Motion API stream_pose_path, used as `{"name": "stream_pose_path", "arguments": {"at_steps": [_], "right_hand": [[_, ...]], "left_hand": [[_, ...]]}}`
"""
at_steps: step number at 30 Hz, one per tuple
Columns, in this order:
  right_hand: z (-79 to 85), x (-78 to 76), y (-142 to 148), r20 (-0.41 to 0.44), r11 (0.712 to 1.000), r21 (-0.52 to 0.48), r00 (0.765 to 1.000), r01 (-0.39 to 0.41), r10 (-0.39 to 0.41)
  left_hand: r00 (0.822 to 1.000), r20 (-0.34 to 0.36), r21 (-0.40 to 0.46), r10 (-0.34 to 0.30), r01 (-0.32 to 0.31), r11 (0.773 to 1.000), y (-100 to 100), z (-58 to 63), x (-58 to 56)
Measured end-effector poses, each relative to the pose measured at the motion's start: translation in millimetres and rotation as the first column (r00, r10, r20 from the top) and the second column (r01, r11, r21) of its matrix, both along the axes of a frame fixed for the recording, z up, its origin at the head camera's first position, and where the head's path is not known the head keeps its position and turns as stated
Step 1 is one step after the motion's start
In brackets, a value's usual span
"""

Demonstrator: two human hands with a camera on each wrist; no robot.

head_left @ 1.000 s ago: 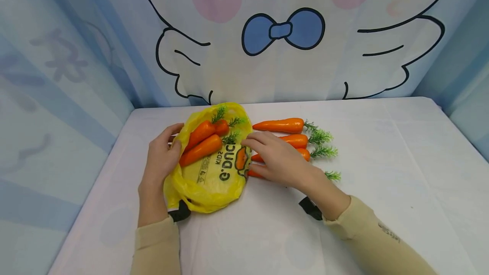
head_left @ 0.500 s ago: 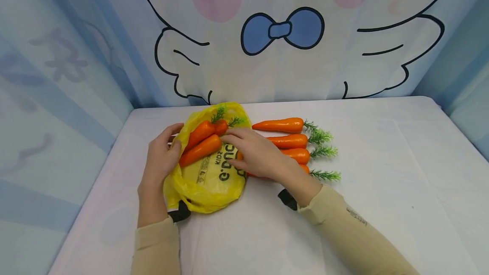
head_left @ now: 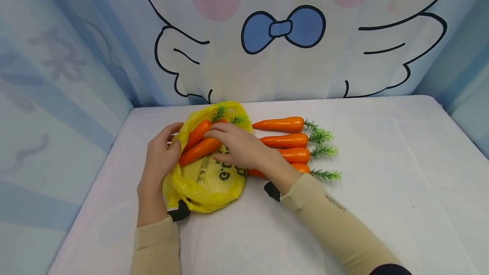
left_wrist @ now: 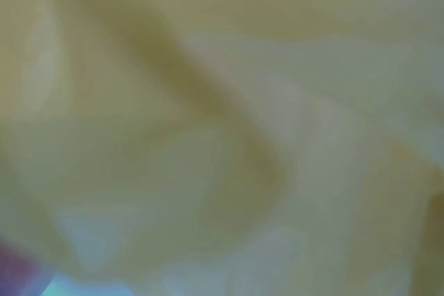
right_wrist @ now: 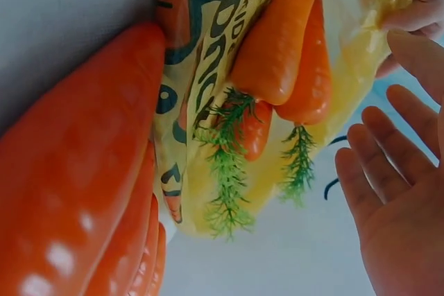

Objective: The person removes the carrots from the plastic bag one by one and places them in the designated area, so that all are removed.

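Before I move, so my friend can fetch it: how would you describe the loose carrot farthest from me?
On the white table, find the yellow bag. Right of it in the head view, four loose carrots lie in a row, tips toward the bag. Yours is the end carrot nearest the curtain, with no loose carrot beyond it.

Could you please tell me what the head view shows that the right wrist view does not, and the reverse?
Only the head view: both tan fabric sleeves, the blue bow-tie print, and the feathery green tops of four loose, glossy, tapered orange carrots.

Only the right wrist view: the palm side of the bare right grip, its fingers extended, and the green tuft of one bagged orange carrot, which the head view hides.

Both: the loose carrots themselves, three in the yellow plastic bag with black lettering, and the bare left grip holding its edge.
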State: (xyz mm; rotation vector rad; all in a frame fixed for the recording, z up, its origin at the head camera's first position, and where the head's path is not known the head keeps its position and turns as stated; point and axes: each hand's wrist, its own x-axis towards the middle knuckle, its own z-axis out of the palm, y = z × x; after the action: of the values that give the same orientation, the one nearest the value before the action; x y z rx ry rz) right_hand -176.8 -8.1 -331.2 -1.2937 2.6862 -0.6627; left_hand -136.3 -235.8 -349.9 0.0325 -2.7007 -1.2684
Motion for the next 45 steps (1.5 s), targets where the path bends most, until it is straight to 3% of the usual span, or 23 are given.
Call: {"name": "stream_pose_path", "arguments": {"at_steps": [20, 39, 45], "right_hand": [[-7.3, -21.9, -22.0, 0.062, 0.999, 0.039, 0.998, 0.027, -0.03], [-12.2, -28.4, -31.4, -0.007, 0.993, 0.117, 1.0, 0.027, -0.026], [-16.1, -29.4, -31.1, 0.012, 0.988, 0.151, 1.0, 0.026, -0.028]], "left_hand": [[1.0, -0.014, -0.012, -0.007, 0.007, 1.0, -0.3, -1.8, -1.0], [1.0, -0.014, 0.005, -0.011, 0.011, 1.0, 0.2, -2.0, -1.6], [1.0, -0.014, 0.011, -0.007, 0.007, 1.0, 0.7, -2.4, -1.2]]}}
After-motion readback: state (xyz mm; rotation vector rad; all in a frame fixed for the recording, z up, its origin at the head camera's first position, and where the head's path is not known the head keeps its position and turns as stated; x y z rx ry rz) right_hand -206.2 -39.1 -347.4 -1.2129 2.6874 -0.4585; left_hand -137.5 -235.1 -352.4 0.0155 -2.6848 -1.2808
